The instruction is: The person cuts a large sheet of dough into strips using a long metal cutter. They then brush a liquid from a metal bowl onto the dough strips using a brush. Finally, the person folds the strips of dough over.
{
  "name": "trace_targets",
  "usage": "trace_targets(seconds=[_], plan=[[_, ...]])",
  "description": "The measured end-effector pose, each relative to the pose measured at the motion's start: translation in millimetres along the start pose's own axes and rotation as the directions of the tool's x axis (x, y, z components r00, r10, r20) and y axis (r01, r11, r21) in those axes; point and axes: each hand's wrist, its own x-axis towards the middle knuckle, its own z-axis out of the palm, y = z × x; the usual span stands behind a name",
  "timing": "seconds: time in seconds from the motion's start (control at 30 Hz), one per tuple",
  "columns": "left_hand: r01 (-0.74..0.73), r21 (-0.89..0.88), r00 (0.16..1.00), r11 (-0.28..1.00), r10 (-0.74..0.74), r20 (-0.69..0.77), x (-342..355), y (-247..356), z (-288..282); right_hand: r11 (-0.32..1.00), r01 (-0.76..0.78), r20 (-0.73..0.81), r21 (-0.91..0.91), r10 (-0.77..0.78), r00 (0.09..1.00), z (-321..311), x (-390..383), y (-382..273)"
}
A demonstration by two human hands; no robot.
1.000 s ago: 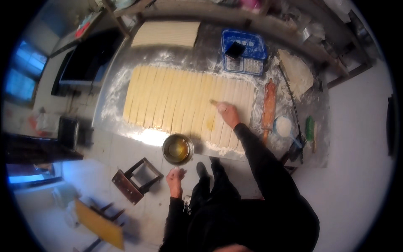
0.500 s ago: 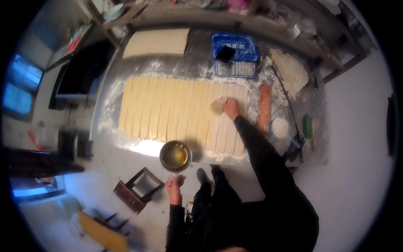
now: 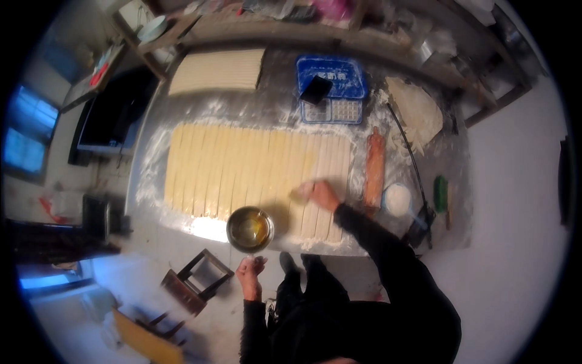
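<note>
The dough sheet [image 3: 224,170] lies flat on the table [image 3: 280,82], cut into parallel strips; its left and middle portions are yellow and shiny, its right portion paler. The right hand [image 3: 322,195] is over the near part of the sheet, fingers closed on a small tool; blur obscures it, but it appears to be a brush [image 3: 296,197]. The left hand [image 3: 249,276] is beyond the near table edge, fingers curled tight, apparently on the handle of a metal bowl [image 3: 231,230] containing yellow liquid [image 3: 259,229].

Writing: pale printed characters mark the blue tray [image 3: 357,91] of a scale at the back; below it is a keypad panel [image 3: 347,111]. A dark flat object [image 3: 316,90] overlaps the tray's lower edge.

Surface: grey, metallic-looking, streaked with white powder. A second striped dough slab [image 3: 216,71] lies at the rear left. A rolling pin [image 3: 374,167] lies just right of the sheet, and an irregular dough piece [image 3: 418,112] farther right.

Room: a wooden shelf [image 3: 273,34] runs behind the table; a dark-framed stool [image 3: 188,294] stands on the pale floor [image 3: 136,258]; a window [image 3: 27,130] shows blue at far left.
</note>
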Motion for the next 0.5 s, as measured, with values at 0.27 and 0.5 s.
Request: trace_targets(seconds=[0.27,0.5], plan=[[-0.055,0.019,0.998,0.998,0.054,0.017,-1,8,38,0.865,0.247,-0.253,-0.438,-0.382,0.889,-47,115,41],[-0.04,-0.002,0.996,0.999,0.04,-0.086,-10,9,46,0.89,0.295,0.181,-0.348,-0.245,0.952,1,4,20]])
